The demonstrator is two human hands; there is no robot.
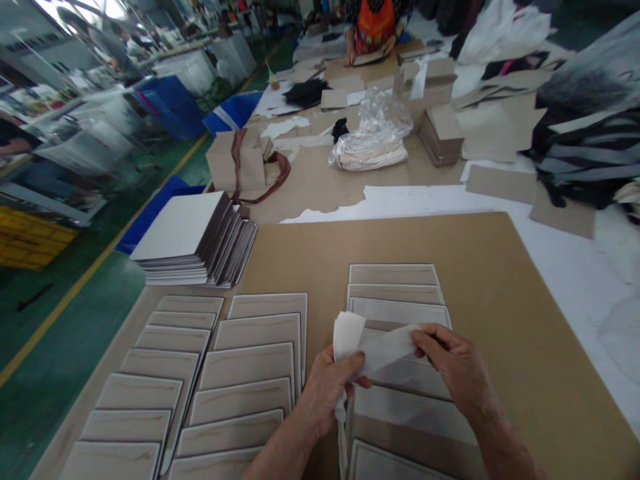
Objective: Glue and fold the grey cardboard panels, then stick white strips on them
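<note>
A folded bundle of white strips [349, 335] is gripped in my left hand [333, 383], the thumb pressed over it. From the bundle a thin, see-through white strip stretches to the right, its end pinched between the thumb and fingers of my right hand [453, 360]. Both hands are above the right column of overlapping beige panels [393, 274], some covered by white strips. Two more columns of overlapping panels lie to the left, a middle one [250, 364] and a far-left one [150, 363]. They rest on a brown board [490, 267].
A thick stack of white-topped boards [180, 227] stands at the board's back left. Beyond are a beige block with a brown strap [235, 160], a clear plastic bag [373, 133] and cardboard stacks [443, 133]. Another person's hands [388, 45] are at the far end.
</note>
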